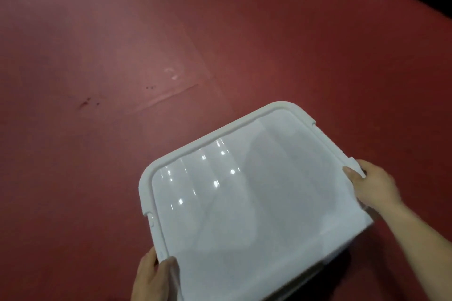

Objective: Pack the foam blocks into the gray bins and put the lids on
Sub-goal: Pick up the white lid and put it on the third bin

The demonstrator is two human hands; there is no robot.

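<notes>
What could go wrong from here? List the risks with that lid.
1. The lid is held by both hands at opposite edges, the left hand near one corner; it could tilt and seat crooked.
2. The lid hides whatever is below, so alignment cannot be checked.
3. The right hand wraps the edge, so its fingers could get pinched as the lid presses down.

Dark red floor (122,44) with scuffs and stains.

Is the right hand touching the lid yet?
Touching. Head view shows the right hand gripping the lid at its right edge, thumb on top.
</notes>
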